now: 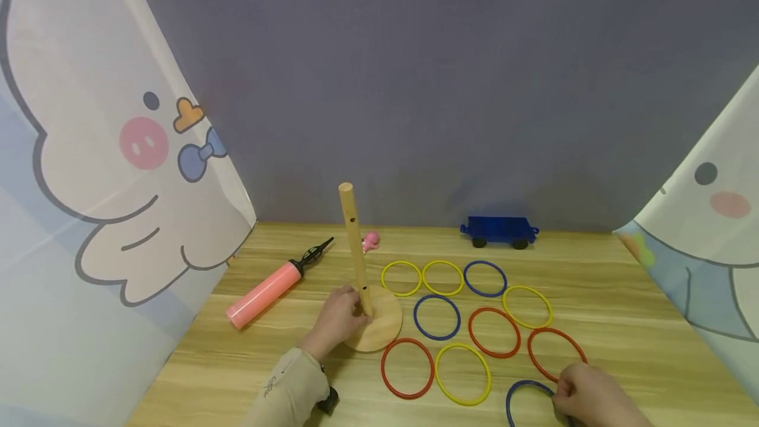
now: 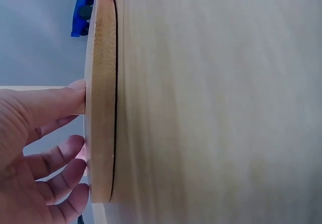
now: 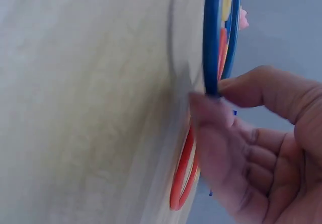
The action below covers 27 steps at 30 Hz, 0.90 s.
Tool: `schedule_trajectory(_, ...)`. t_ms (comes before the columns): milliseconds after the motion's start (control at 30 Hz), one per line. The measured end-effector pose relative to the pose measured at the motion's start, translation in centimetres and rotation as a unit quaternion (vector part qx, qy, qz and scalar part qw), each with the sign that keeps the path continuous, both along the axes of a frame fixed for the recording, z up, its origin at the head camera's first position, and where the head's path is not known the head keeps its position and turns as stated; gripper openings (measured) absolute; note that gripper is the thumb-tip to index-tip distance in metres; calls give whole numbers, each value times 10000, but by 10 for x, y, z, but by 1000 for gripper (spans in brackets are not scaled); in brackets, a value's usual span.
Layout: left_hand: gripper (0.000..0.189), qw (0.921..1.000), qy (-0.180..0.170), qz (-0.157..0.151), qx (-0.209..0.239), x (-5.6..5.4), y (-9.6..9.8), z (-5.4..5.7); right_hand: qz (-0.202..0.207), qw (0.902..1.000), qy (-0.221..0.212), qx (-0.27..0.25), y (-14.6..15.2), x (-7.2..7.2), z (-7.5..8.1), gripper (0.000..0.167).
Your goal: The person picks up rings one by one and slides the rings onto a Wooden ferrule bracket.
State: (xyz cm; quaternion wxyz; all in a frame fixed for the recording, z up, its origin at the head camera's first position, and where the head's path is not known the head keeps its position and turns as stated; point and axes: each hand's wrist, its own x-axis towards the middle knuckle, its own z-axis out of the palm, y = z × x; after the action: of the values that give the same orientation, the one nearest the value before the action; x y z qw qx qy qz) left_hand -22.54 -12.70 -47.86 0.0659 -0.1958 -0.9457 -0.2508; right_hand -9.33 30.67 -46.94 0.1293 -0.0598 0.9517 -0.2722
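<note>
A round wooden base with an upright wooden post stands left of the middle of the table. My left hand holds the foot of the post between thumb and index finger; in the left wrist view the other fingertips touch the disc's top, beside its rim. Near the table's front right, my right hand pinches a blue ring by its edge. The right wrist view shows that blue ring between thumb and index finger, tilted off the tabletop, its shadow beside it. Its near part is cut off in the head view.
Several rings lie between the hands: red, yellow and blue. One red ring is right beside my right hand. A pink hand pump lies left, a small pink toy and blue toy wagon at the back.
</note>
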Motion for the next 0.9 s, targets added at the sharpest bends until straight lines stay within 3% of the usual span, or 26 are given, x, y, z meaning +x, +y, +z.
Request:
schedule_trajectory(133, 21, 10000, -48, 51, -36, 0, 1, 1, 243, 9914, -383, -1228, 7, -4, 5, 8)
schedule_trajectory(333, 19, 10000, -4, -16, -11, -1, 2, 0, 420, 9575, -815, -2733, 5, -14, 20, 21)
schedule_trajectory(433, 20, 10000, 38, -34, -81, 0, 2, 0, 288, 9474, -913, -3053, -2, -19, 28, 30)
schedule_trajectory(600, 22, 9995, 71, -16, -291, 2, 2, -1, -58, 9393, -911, -3306, -22, -26, 41, 39)
schedule_trajectory(833, 22, 9987, 208, -70, -458, 5, 2, 1, 79, 9333, -346, -3574, -51, -36, 60, 34)
schedule_trajectory(900, 22, 9985, 278, -104, -460, 6, 3, 1, 102, 9289, -368, -3684, -59, -39, 64, 33)
